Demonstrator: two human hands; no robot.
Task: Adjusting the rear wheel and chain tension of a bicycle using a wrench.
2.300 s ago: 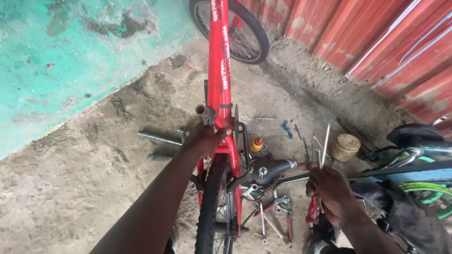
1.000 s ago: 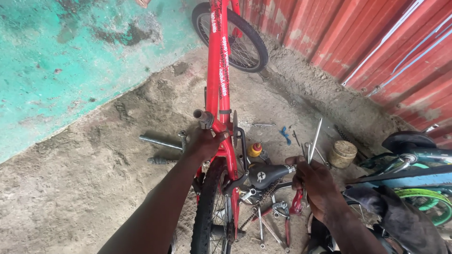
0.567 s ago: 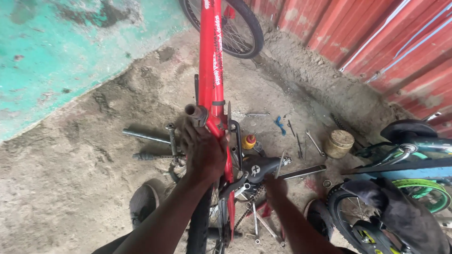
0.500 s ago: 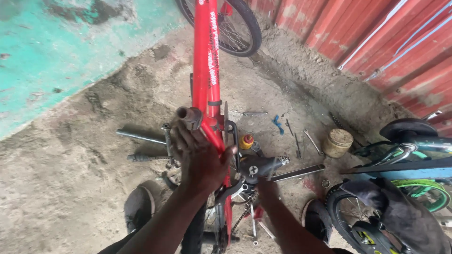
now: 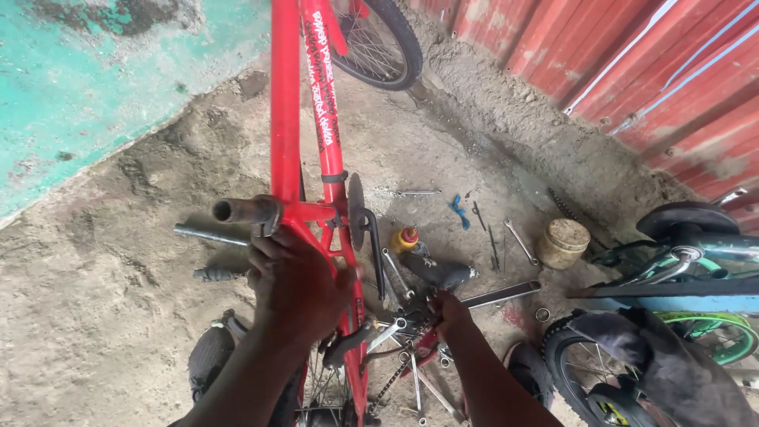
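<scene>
A red bicycle frame point(image 5: 286, 119) stands upside down in front of me, its wheel point(image 5: 378, 41) at the top. My left hand point(image 5: 296, 286) grips the frame just below the bare bottom-bracket tube point(image 5: 247, 210). My right hand point(image 5: 447, 307) reaches down to the ground among loose spanners point(image 5: 394, 332), fingers closed around a red-handled tool point(image 5: 427, 345). A black saddle point(image 5: 436, 271) lies just above that hand.
Tools lie scattered on the dirt: a long metal bar point(image 5: 501, 295), a small spanner point(image 5: 520, 241), a blue rag point(image 5: 459, 211), a small oil bottle point(image 5: 405, 239), a round tin point(image 5: 563, 243). Another bicycle point(image 5: 672, 261) stands at right by a red corrugated wall point(image 5: 632, 55). A turquoise wall point(image 5: 87, 71) is left.
My head has leaned closer and lower. My right hand dropped from holding thin rods upright to the tools on the ground. My left hand slid down the frame a little.
</scene>
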